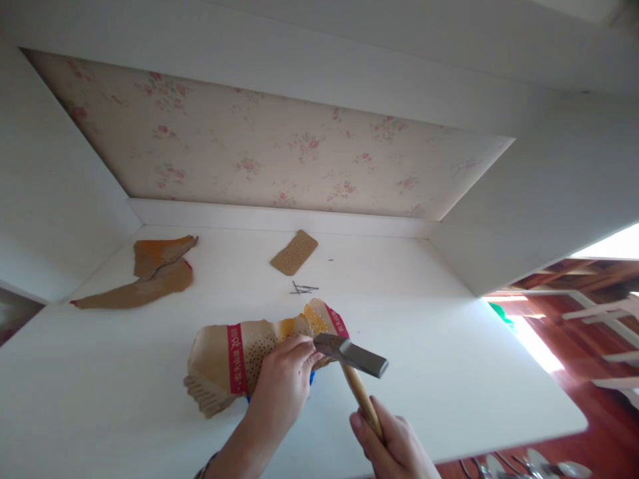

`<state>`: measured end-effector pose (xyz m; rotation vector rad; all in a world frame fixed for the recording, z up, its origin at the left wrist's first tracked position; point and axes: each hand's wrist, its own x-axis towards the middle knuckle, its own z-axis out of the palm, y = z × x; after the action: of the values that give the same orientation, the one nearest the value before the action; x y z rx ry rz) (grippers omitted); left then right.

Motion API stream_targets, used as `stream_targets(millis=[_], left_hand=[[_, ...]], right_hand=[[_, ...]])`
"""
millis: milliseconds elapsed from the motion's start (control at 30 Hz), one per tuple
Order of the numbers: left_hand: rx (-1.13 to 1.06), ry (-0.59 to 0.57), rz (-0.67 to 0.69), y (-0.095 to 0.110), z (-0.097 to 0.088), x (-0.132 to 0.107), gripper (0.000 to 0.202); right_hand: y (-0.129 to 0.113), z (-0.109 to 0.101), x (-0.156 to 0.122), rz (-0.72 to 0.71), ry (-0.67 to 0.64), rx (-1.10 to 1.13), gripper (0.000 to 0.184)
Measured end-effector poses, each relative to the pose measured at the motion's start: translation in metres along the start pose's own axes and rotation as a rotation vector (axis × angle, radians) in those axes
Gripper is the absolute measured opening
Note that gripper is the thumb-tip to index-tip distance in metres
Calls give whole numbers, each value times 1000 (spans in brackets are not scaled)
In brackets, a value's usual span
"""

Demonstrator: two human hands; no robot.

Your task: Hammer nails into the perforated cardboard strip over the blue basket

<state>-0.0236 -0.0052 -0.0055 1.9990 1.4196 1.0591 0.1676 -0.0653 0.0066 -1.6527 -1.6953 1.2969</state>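
Note:
My right hand grips the wooden handle of a hammer. The hammer's metal head lies just right of my left fingertips, over a crumpled tan piece of packaging with red printed bands and many small punched holes. My left hand rests on this piece, thumb and fingers pinched together; whatever is between them is hidden by the hammer head and fingers. A bit of something blue peeks out from underneath. Several loose nails lie on the white surface beyond the packaging.
A small perforated cardboard piece lies near the back ledge. Torn cardboard sits at the back left. White panels enclose the white desktop on both sides, with floral wallpaper behind. White furniture stands on the reddish floor at right.

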Motion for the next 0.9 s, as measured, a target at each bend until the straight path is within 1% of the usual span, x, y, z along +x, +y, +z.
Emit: stream_targets(millis=[133, 267, 433, 633, 767, 900], left_hand=[[-14, 16, -12, 0, 0, -1, 17], [-13, -6, -13, 1, -1, -1, 21], [0, -5, -26, 1, -1, -1, 20], [-12, 13, -26, 0, 0, -1, 18], [-19, 0, -26, -1, 0, -2, 21], [-21, 9, -34, 0, -1, -2, 19]], right_hand=[[0, 1, 0, 0, 5, 11, 49], [0, 1, 0, -38, -1, 0, 47], [-1, 2, 0, -9, -2, 15, 48], [2, 2, -1, -2, 16, -6, 47], [2, 2, -1, -14, 31, -26, 47], [1, 2, 0, 8, 41, -26, 50]])
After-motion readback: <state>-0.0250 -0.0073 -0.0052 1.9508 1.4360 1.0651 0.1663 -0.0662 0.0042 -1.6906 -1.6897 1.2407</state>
